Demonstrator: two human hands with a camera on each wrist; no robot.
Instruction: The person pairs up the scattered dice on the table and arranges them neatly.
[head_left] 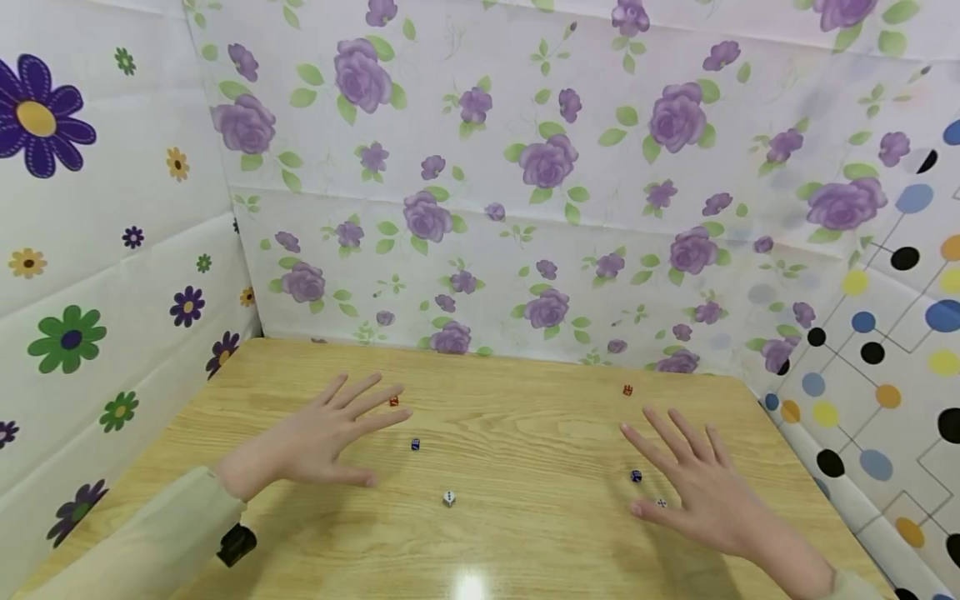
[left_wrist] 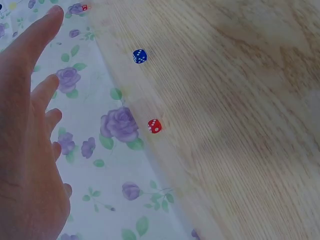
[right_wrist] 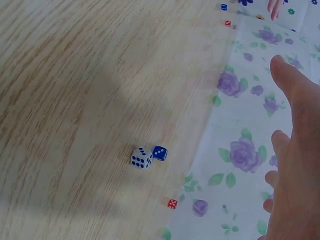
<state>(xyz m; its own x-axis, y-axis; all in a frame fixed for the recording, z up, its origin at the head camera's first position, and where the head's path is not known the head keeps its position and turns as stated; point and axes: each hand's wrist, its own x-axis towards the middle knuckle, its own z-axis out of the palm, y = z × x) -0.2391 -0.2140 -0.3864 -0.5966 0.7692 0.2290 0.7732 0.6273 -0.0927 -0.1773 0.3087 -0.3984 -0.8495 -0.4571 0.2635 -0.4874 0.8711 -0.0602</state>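
My left hand (head_left: 318, 437) hovers over the left side of the table with fingers spread straight, holding nothing. Near its fingertips lie a red die (head_left: 393, 401) and a blue die (head_left: 416, 444). A white die (head_left: 449, 498) sits to the right of that thumb. On the other side my right hand (head_left: 708, 496), also spread and holding nothing, is above the table. Its thumb and fingers partly surround a blue die (head_left: 636, 476) and a second white die (head_left: 662, 503). Farther back is another red die (head_left: 627, 389). In the right wrist view the white die (right_wrist: 141, 158) appears beside the blue die (right_wrist: 160, 153).
The wooden table (head_left: 517, 442) meets a purple-rose cloth (head_left: 487, 208) at the back. A flower-patterned cloth (head_left: 135, 333) hangs at the left, a dotted one (head_left: 892, 358) at the right. A small black device (head_left: 237, 544) is at my left wrist.
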